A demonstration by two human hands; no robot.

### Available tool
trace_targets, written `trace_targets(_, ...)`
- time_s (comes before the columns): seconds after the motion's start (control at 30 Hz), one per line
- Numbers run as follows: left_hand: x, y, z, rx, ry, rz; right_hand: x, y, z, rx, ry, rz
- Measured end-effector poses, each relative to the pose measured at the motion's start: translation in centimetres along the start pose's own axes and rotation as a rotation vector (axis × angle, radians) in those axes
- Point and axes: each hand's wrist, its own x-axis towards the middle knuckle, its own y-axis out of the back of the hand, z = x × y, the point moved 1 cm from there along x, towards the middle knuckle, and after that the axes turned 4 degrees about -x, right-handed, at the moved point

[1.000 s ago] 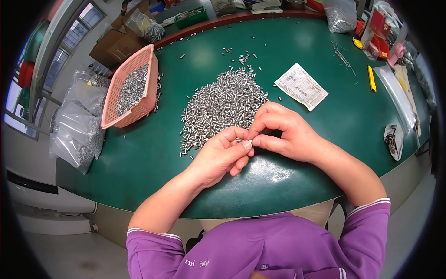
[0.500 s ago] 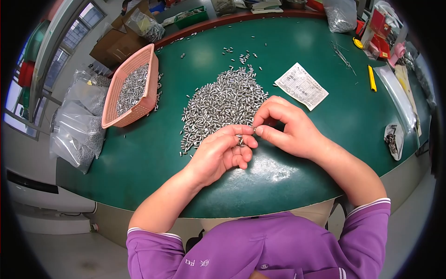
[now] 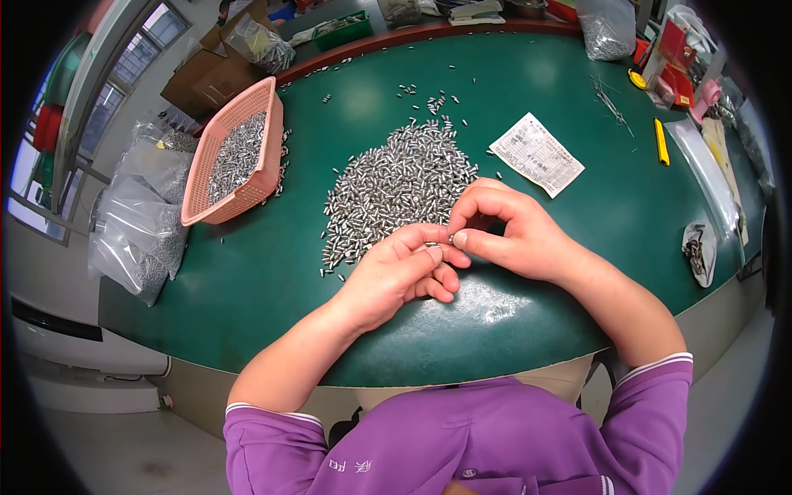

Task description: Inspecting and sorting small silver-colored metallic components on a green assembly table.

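Note:
On the green table lies a heap of small silvery metal pins (image 3: pixel 392 186), short and rounded. At the heap's near edge my left hand (image 3: pixel 396 272) is half curled. Its thumb presses on the fingers over metal pins, of which only a sliver shows. Touching the left fingertips, my right hand (image 3: pixel 516 235) pinches one small metal pin (image 3: pixel 452 238) between thumb and forefinger. The fingers hide most of that pin. How many pins the left hand holds cannot be seen.
A pink basket (image 3: pixel 271 157) of similar pins stands left, beside filled plastic bags (image 3: pixel 136 239). A printed paper slip (image 3: pixel 536 154) lies right of the heap. Further right are a yellow cutter knife (image 3: pixel 662 142), thin wires (image 3: pixel 609 103) and a small white packet (image 3: pixel 699 254).
My left thumb has moved right and down over the pins in the left fingers, which showed more before. My right hand stays nearly in place, still pinching.

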Motion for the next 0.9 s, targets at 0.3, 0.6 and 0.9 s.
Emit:
trace_targets(0.3,0.3,0.4,0.2,-0.006,-0.054,0.067,0.1,-0.2,0.6,-0.263,0.121,0.055)
trace_targets(0.6,0.3,1.2,0.3,-0.080,-0.126,0.057,-0.2,-0.3,0.4,-0.536,0.263,-0.123)
trace_targets(0.9,0.2,0.5,0.4,0.043,-0.059,0.134,0.0,-0.1,0.3,-0.490,0.168,-0.041)
